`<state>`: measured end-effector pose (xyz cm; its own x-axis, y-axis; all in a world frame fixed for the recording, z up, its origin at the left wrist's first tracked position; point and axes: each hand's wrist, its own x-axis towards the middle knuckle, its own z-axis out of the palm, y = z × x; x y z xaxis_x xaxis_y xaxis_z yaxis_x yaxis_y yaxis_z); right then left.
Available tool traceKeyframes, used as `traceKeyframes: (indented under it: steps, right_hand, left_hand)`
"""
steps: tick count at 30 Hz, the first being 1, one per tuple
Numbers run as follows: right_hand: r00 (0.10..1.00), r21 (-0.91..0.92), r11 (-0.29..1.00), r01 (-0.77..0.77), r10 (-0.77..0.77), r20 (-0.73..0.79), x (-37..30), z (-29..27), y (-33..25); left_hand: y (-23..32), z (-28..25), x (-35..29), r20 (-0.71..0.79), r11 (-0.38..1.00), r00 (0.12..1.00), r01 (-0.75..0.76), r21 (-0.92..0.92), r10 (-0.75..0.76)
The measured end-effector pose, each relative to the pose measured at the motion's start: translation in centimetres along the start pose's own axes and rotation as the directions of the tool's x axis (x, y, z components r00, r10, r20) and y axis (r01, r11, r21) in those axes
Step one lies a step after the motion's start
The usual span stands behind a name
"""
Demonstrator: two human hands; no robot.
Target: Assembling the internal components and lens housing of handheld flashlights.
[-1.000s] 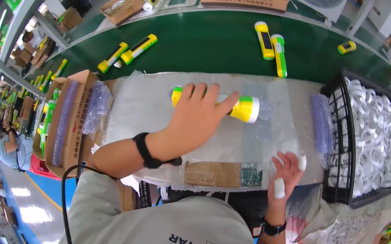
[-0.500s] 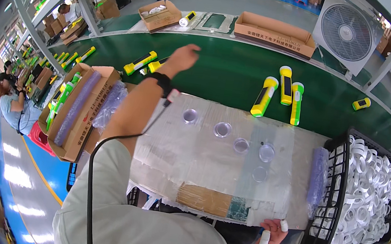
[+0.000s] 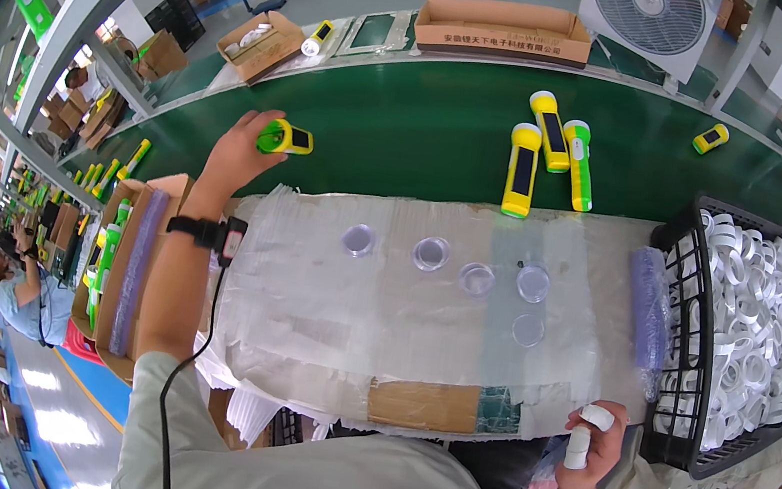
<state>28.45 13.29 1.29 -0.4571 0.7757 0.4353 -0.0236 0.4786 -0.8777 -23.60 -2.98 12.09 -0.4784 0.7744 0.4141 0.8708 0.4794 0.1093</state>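
Step in hand, as I read it: passing a finished torch off the bench onto the green belt. Left hand point(image 3: 237, 156) is stretched out past the far left corner of the bench point(image 3: 320, 315), fingers curled around the rear end of a green-and-yellow torch point(image 3: 286, 138) that sits low over the belt point(image 3: 407, 136), touching or nearly (can't tell which). Grip looks partly closed, thumb side hidden. Right hand point(image 3: 591, 447) is down at the near right edge of the bench, just beside the black basket point(image 3: 678, 318) of white rings, closed round a small white cylinder point(image 3: 577, 447) with a white cap piece point(image 3: 597, 416) pinched at its fingertips. Next move probably calls for letting the torch go flat on the belt, clear of the three yellow and green torches point(image 3: 549, 147) lying further right, then bringing the left arm back toward the clear round lenses point(image 3: 477, 278) mid-bench.
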Motion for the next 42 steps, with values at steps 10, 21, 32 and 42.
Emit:
traceKeyframes:
  steps: [10,21,32,42]
  right_hand:
    - [0.760,0.089,0.963,0.254,-0.256,0.598,5.8,15.5,-5.2]
    - [0.774,0.272,0.952,0.142,-0.278,0.569,3.1,15.8,-3.2]
    - [0.677,-0.058,0.973,0.225,-0.113,0.728,4.9,9.9,-2.1]
    - [0.935,-0.636,0.772,0.018,0.212,0.284,7.1,7.9,3.1]
  left_hand:
    - [20.8,-6.8,-9.2,0.322,0.860,0.880,-0.164,-0.484,0.349]
    - [23.4,-4.5,-8.7,0.146,0.633,0.665,-0.587,-0.505,0.733]
    - [22.4,-0.4,-11.2,-0.287,0.168,0.580,-0.606,-0.778,0.762]
    - [23.9,3.4,-12.2,-0.099,0.095,0.832,-0.179,-0.979,0.545]
